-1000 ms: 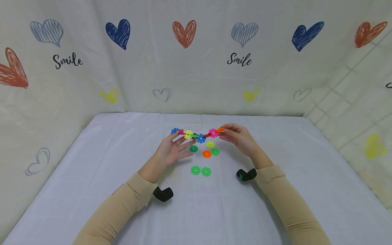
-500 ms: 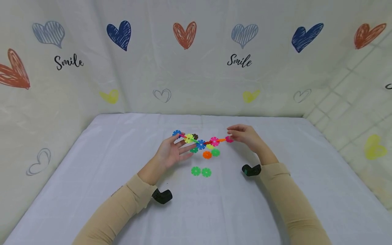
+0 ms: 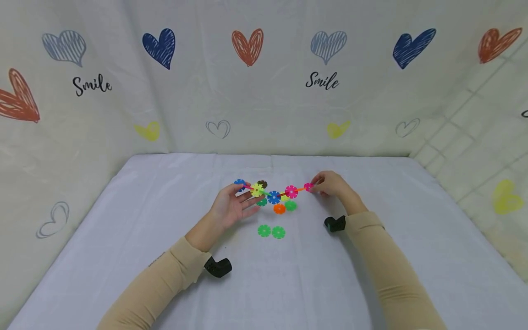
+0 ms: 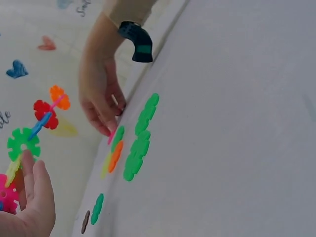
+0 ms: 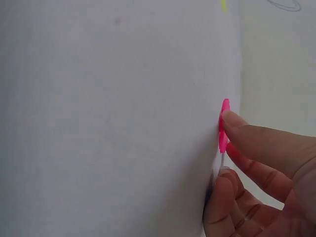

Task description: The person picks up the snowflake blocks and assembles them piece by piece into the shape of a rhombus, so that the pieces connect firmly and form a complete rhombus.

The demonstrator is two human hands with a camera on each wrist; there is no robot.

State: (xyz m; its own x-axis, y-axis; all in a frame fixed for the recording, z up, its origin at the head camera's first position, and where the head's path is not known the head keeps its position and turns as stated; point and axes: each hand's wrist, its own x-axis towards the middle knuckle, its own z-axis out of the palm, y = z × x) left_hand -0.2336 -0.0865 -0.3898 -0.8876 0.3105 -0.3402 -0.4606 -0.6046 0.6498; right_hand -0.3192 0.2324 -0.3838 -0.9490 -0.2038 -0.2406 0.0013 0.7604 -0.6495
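Note:
My left hand pinches a chain of interlocked snowflake discs near its blue end disc, other fingers spread under it. The chain slants off to the right in mid-air through a yellow disc, a blue disc and a pink disc. Its far end is an orange disc, seen in the left wrist view. With thumb and finger, my right hand pinches a separate pink snowflake disc by its face, close over the table. In the left wrist view this disc is apart from the chain.
Loose snowflake discs lie mid-table: an orange disc, a light green disc, a dark green disc and a brown disc. Nearer are two green discs side by side. A heart-printed cloth hangs behind the table.
My right hand has let go of the chain's orange end, moved right and pinched the loose pink disc. The chain's right part has sunk slightly; my left hand keeps its hold.

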